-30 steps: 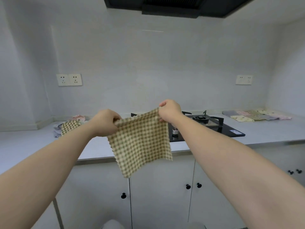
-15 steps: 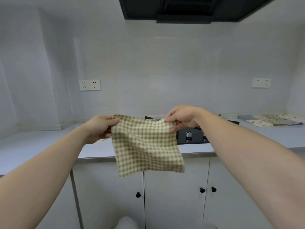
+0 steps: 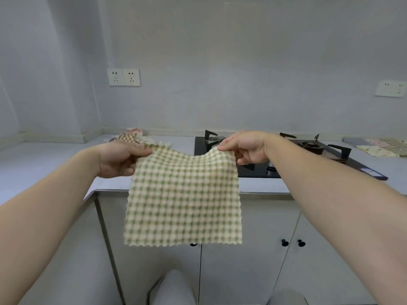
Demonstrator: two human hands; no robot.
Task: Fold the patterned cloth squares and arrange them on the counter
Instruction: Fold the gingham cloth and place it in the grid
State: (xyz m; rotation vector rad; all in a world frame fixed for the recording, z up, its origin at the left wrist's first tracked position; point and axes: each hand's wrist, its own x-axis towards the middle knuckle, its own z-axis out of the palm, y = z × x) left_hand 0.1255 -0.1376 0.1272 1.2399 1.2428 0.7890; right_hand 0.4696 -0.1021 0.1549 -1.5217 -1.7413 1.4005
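One checked cloth square [image 3: 182,201], green on cream, zigzag-cut edges, hangs flat in the air in front of the worktop [image 3: 44,159], touching nothing below. Left hand [image 3: 116,158] pinches its top left corner between thumb and curled fingers. Right hand [image 3: 246,148] pinches the top right corner, other fingers curled under. Top edge sags between the two hands. More cloths sit piled at the back left of the worktop [image 3: 130,136]; a flat row of cloths [image 3: 378,146] lies far right. Black gas hob [image 3: 257,171] is set in the worktop. White cabinet doors [image 3: 242,271] with black knobs [image 3: 284,242] below. Grey wall, double sockets [image 3: 123,77].
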